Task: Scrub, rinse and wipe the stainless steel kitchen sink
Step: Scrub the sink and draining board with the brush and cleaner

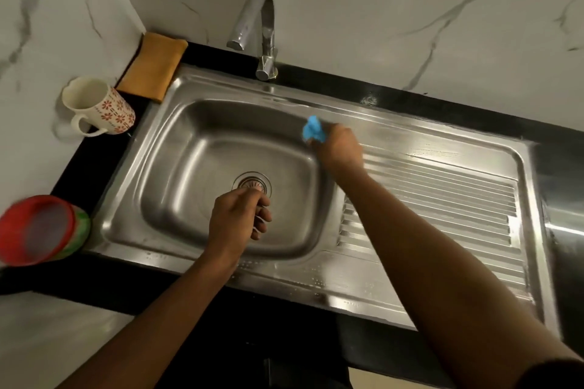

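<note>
The stainless steel sink (164, 148) has a basin on the left with a round drain (252, 183) and a ribbed drainboard (436, 199) on the right. My right hand (339, 148) grips a blue cloth (313, 129) at the basin's back right rim, where basin and drainboard meet. My left hand (237, 218) hovers over the basin just in front of the drain, fingers loosely curled, holding nothing that I can make out. A chrome tap (259, 25) stands behind the basin; no water runs from it.
An orange cloth (155, 66) lies folded at the sink's back left corner. A flower-patterned mug (98, 107) stands left of the sink. Red and green round strainers (41, 230) sit on the black counter (458, 110) at the front left. Marble walls close off the back and left.
</note>
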`<state>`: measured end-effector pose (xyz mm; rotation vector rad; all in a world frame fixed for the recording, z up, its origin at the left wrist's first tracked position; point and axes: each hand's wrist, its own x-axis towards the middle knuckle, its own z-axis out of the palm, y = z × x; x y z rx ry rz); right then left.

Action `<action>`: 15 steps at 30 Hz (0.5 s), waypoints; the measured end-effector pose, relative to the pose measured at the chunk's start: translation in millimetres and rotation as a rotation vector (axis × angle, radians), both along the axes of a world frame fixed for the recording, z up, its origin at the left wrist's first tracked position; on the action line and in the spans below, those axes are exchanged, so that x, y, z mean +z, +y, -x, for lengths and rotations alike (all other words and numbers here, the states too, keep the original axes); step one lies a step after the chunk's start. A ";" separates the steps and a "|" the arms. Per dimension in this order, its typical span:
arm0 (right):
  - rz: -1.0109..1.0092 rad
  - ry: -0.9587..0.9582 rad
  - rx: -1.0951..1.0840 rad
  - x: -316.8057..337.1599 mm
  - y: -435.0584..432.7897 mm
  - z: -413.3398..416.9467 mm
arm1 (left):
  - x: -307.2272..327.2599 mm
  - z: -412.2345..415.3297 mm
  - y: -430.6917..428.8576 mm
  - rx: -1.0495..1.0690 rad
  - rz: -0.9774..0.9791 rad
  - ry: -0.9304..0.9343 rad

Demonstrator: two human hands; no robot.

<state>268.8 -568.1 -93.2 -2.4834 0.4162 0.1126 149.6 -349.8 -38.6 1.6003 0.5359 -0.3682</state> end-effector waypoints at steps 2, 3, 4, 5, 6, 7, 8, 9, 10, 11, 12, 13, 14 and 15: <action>0.203 0.075 0.127 -11.4 -4.3 19.2 | -1.9 0.4 -3.6 0.003 0.002 0.000; 0.256 0.060 0.168 -16.7 -12.4 32.1 | -3.3 -0.4 -3.8 -0.001 0.010 -0.006; 0.265 0.030 0.191 -19.3 -21.5 43.2 | -4.8 -1.7 -4.0 -0.004 0.023 -0.013; 0.244 -0.006 0.192 -19.1 -30.5 48.9 | -6.9 -4.3 -3.5 -0.007 0.031 -0.021; 0.210 -0.047 0.151 -15.9 -38.9 50.8 | -9.7 -6.9 -3.0 -0.016 0.036 -0.018; 0.185 -0.094 0.075 -10.2 -47.9 50.5 | -12.1 -8.8 -3.2 -0.032 0.042 -0.008; 0.177 -0.121 -0.032 -3.0 -58.4 48.9 | -15.1 -11.8 -3.4 -0.052 0.052 0.002; 0.172 -0.130 -0.148 3.6 -69.6 46.8 | -16.8 -15.0 -3.9 -0.072 0.061 0.009; 0.159 -0.127 -0.260 8.7 -81.0 43.8 | -17.6 -18.4 -4.3 -0.091 0.065 0.011; 0.118 -0.125 -0.372 11.7 -90.6 40.4 | -17.4 -22.2 -4.8 -0.108 0.067 0.010; 0.055 -0.125 -0.468 12.8 -93.9 35.6 | -16.7 -26.1 -5.3 -0.117 0.068 0.005; -0.006 -0.131 -0.533 11.2 -87.6 28.0 | -16.2 -30.9 -5.2 -0.128 0.067 -0.004; -0.046 -0.136 -0.540 10.0 -73.0 18.8 | -16.1 -35.6 -5.0 -0.141 0.062 -0.013; -0.064 -0.145 -0.485 7.4 -52.7 7.4 | -15.8 -40.0 -5.3 -0.157 0.055 -0.019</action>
